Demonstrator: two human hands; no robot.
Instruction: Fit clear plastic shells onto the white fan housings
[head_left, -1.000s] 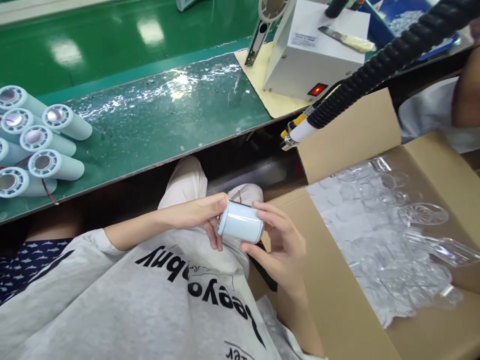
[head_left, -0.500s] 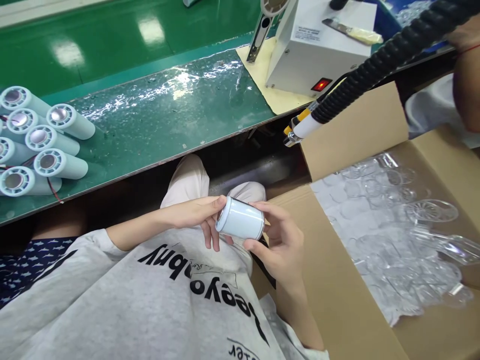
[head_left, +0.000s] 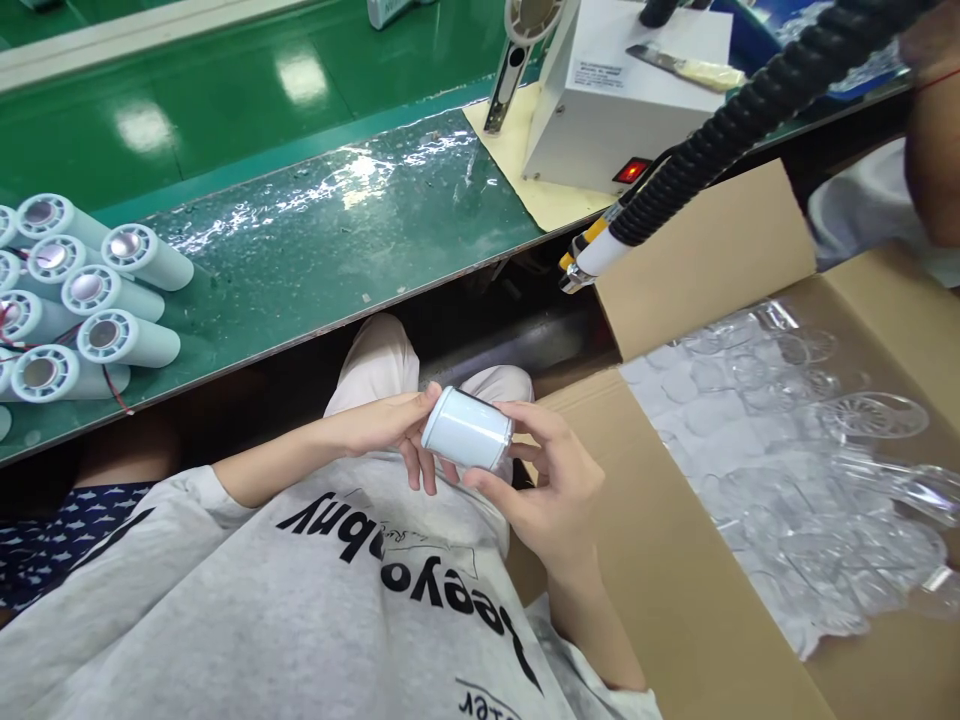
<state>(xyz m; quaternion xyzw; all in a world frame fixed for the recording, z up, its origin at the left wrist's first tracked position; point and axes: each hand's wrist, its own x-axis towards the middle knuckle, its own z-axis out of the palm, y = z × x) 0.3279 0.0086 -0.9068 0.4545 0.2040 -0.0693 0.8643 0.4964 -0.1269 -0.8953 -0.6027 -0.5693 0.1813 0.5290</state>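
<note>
Both my hands hold a short pale-blue cylinder (head_left: 466,430) over my lap, below the bench edge. My left hand (head_left: 397,432) grips its left end with thumb and fingers. My right hand (head_left: 546,478) cups its right end from below and behind. The cylinder lies on its side, tilted slightly. At the far left of the green bench (head_left: 315,250) lies a stack of several longer pale-blue cylinders (head_left: 82,295) with metal-centred end caps and a red wire.
An open cardboard box (head_left: 697,590) of clear plastic parts (head_left: 802,450) stands at my right. A black corrugated hose with a yellow-white nozzle (head_left: 592,255) hangs over its flap. A white machine with a red lit switch (head_left: 630,90) sits on the bench. Another person's arm (head_left: 934,150) shows at top right.
The cylinder has turned a little in my hands and shifted slightly left. The view has moved a bit; the stack and box are unchanged.
</note>
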